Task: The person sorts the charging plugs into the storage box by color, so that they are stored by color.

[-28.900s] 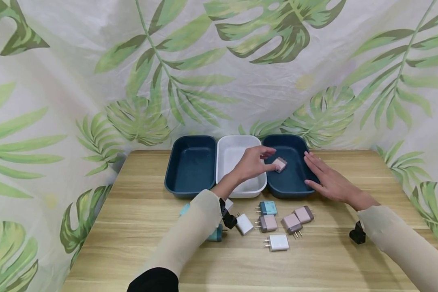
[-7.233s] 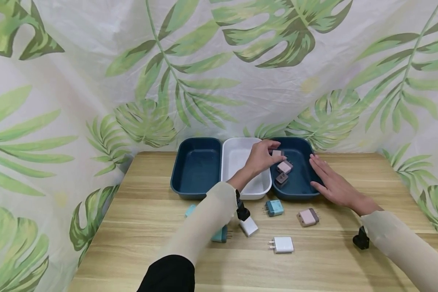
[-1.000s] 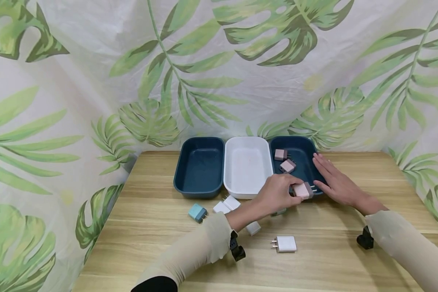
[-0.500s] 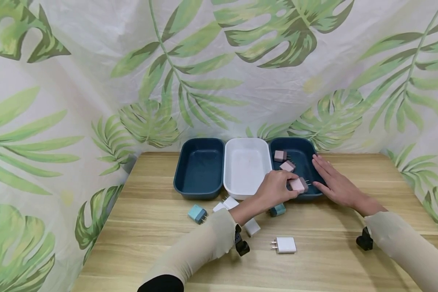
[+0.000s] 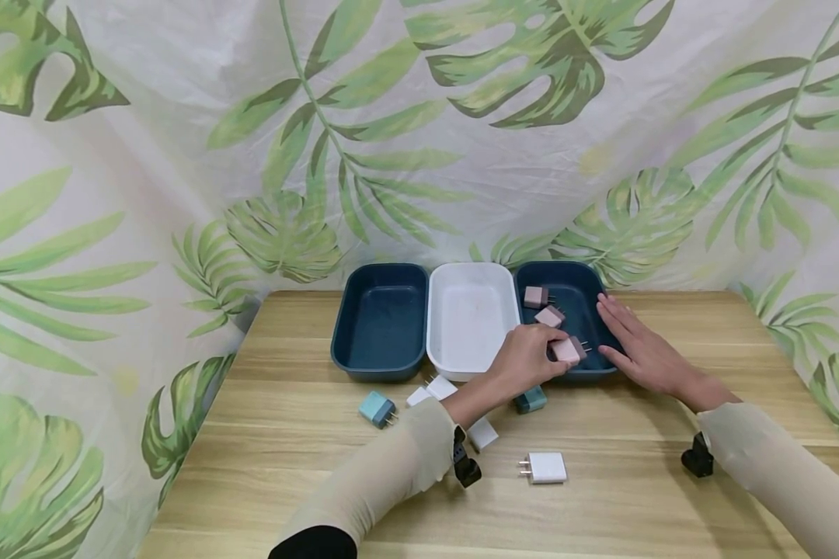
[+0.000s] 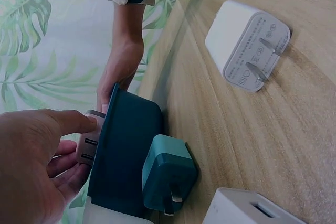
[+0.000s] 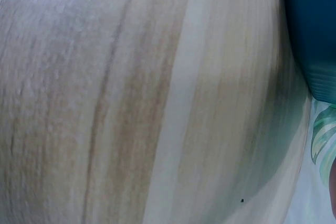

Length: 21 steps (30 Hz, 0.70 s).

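In the head view, my left hand (image 5: 524, 359) pinches a pink and brown plug adapter (image 5: 568, 351) over the near end of the right dark blue tray (image 5: 565, 375). The left wrist view shows thumb and fingers round that adapter (image 6: 87, 142), close against the tray's wall (image 6: 126, 145). Two more pink adapters (image 5: 535, 296) (image 5: 549, 317) lie in this tray; a brown one seen there before is hidden. My right hand (image 5: 646, 349) rests with straight fingers on the tray's right rim. Only a sliver of it shows in the right wrist view.
A white tray (image 5: 472, 317) and another dark blue tray (image 5: 380, 322) stand to the left. Nearer on the table (image 5: 601, 505) lie teal adapters (image 5: 377, 408) (image 5: 530, 400) and several white ones (image 5: 548, 468) (image 5: 483, 434), some partly behind my left forearm.
My left hand has moved slightly left and away from me with the pink adapter, from the tray's near rim to over its near end. The right hand holds its place.
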{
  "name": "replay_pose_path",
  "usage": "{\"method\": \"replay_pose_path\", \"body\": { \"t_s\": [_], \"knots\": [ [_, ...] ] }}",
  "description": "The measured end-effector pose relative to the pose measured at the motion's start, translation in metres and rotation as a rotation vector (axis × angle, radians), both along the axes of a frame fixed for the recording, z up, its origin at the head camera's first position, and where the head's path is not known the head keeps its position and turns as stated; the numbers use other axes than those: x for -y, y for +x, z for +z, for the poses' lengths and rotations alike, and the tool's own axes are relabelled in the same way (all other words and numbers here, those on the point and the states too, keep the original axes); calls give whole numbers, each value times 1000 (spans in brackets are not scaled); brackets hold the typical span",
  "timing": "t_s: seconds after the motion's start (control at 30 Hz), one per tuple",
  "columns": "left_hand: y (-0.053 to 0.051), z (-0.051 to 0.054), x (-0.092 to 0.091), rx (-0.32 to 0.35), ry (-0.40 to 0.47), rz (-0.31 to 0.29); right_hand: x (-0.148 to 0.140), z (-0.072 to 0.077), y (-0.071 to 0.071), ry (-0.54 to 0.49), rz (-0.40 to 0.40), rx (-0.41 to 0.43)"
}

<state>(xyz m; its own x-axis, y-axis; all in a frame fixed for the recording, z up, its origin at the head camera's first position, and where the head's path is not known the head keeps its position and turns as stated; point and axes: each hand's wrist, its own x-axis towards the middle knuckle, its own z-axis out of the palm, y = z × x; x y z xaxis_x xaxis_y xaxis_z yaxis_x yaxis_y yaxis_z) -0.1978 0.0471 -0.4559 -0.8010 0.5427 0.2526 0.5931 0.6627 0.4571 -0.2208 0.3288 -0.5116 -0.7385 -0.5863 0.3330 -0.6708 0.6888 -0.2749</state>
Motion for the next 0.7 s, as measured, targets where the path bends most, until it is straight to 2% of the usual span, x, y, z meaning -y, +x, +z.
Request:
{"method": "replay_pose_path", "body": {
  "t_s": [0.3,0.7],
  "knots": [
    [0,-4,-1,-1,-28,17,1,0,1,3,2,2],
    [-1,-5,0,27,-8,2,2,2,2,0,1,-1]
  ]
}}
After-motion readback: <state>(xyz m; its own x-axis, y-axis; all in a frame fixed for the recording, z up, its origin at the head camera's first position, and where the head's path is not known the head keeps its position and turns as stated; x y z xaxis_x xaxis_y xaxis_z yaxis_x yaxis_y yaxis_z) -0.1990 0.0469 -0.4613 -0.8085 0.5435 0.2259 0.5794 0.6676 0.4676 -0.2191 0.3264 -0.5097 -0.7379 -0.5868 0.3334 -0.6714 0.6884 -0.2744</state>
